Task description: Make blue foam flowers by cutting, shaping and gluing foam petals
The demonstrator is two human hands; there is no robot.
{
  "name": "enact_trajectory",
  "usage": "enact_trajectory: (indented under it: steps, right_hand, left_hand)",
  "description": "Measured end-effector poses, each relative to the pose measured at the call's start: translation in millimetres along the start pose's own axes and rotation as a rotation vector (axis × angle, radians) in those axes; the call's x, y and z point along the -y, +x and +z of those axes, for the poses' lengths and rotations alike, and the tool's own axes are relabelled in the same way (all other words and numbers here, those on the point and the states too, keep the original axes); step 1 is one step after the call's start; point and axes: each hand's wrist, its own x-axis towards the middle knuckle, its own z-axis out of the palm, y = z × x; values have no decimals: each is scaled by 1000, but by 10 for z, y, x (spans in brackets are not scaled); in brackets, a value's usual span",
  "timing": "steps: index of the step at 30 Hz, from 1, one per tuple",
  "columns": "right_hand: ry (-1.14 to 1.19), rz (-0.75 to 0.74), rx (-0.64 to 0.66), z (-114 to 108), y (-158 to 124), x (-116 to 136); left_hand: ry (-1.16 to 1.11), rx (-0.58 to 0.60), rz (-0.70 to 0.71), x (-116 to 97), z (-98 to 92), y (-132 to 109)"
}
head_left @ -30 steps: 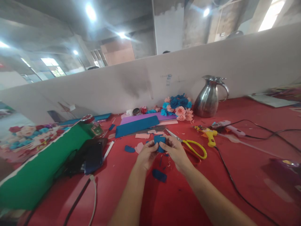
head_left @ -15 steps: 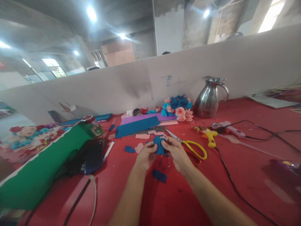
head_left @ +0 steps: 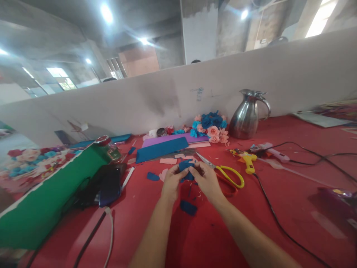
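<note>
Both hands meet over the red table, pinching one small blue foam piece between them. My left hand grips its left side with thumb and fingers closed. Closed on its right side is my right hand. Another blue foam scrap lies on the table just below my hands. A blue petal scrap and pink scraps lie to the left and behind. Yellow-handled scissors rest right beside my right hand.
A yellow glue gun and black cables lie to the right. A steel jug and a bunch of foam flowers stand by the grey partition. Blue and purple foam sheets, a green roll and a dark bag lie left.
My hands have pressed closer together around the blue foam piece, folding it smaller; it sat more open between the fingers before. Nothing else on the table has moved.
</note>
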Motion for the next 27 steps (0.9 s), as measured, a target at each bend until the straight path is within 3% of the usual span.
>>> enact_trajectory:
  steps: [7,27]
  right_hand:
    - [-20,-11,-25,-19,9,42]
    - [-3,26,-2,-3,2,36]
  left_hand:
    - [-23,19,-4,12,16,-4]
    - [-5,-71,78,42,-11,20]
